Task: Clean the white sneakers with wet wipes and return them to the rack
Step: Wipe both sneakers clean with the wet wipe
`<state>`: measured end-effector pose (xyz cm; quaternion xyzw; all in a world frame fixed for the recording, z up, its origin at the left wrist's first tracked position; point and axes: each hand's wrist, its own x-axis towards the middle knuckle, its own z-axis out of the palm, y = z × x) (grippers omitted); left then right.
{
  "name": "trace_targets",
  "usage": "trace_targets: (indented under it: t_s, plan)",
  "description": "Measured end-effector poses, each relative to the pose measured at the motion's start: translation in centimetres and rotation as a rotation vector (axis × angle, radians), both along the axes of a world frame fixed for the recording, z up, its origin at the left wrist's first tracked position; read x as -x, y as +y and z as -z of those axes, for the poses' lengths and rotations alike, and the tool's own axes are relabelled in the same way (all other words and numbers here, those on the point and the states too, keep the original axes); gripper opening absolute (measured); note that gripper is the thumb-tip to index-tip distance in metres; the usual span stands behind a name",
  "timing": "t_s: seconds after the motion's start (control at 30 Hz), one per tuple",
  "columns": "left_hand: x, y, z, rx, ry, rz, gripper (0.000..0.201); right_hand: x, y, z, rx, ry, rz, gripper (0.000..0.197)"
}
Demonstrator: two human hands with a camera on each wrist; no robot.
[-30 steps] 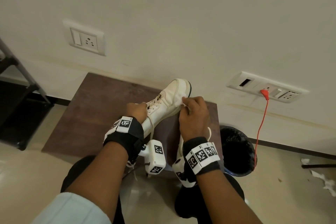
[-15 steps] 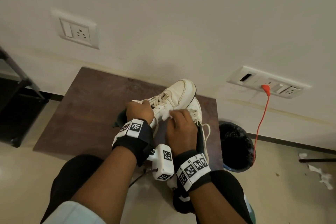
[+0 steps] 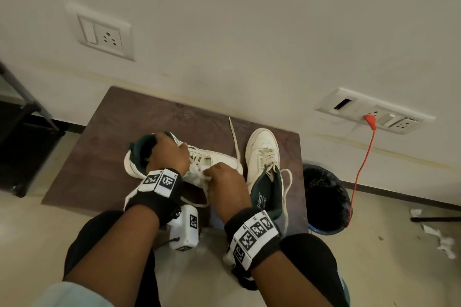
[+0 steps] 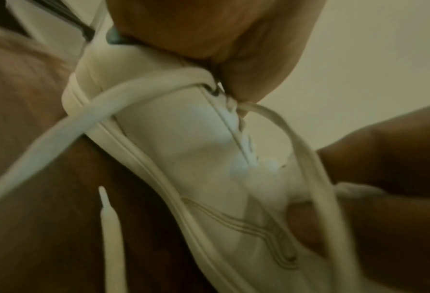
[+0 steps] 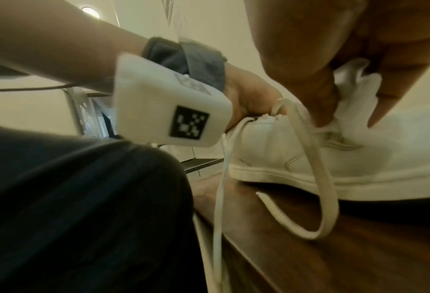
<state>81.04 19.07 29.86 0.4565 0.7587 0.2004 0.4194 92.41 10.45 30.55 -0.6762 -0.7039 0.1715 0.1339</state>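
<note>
One white sneaker point(image 3: 219, 161) lies across the brown table point(image 3: 99, 157), toe to the right. My left hand point(image 3: 169, 152) grips it at the collar, fingers curled into the opening point(image 4: 208, 39). My right hand point(image 3: 224, 182) pinches a crumpled white wet wipe point(image 5: 354, 95) and presses it against the sneaker's side point(image 5: 309, 154) near the laces. The wipe also shows as a white wad point(image 4: 259, 168) in the left wrist view. A second white sneaker point(image 3: 264, 154) with a dark green lining stands upright on the table to the right, laces loose.
A black bin point(image 3: 324, 197) stands on the floor right of the table. An orange cable point(image 3: 361, 169) hangs from the wall socket point(image 3: 374, 113) above it. A dark rack point(image 3: 22, 137) is at the left. Crumpled wipes point(image 3: 441, 239) lie on the floor at far right.
The sneaker I held tilted up in the air has come down onto the table, lying sideways. My right hand slid from its toe back toward the laces. The second sneaker now shows fully.
</note>
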Motion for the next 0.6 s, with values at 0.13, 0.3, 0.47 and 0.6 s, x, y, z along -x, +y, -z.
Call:
trace_targets:
  t_s: [0.13, 0.3, 0.47, 0.6]
  plan:
    - [1.6, 0.4, 0.1, -0.059, 0.103, 0.164, 0.041, 1.3, -0.3, 1.1, 0.035, -0.004, -0.101, 0.024]
    - [2.9, -0.5, 1.2, -0.150, 0.084, 0.301, 0.048, 0.5, 1.3, 2.1, -0.101, -0.076, -0.012, 0.029]
    - [2.8, -1.8, 2.2, -0.251, 0.206, 0.296, 0.044, -2.0, 6.1, 2.5, 0.073, -0.217, 0.125, 0.023]
    - [2.2, -1.2, 2.8, -0.290, 0.248, 0.277, 0.037, -1.2, 4.4, 2.2, 0.030, -0.142, -0.029, 0.024]
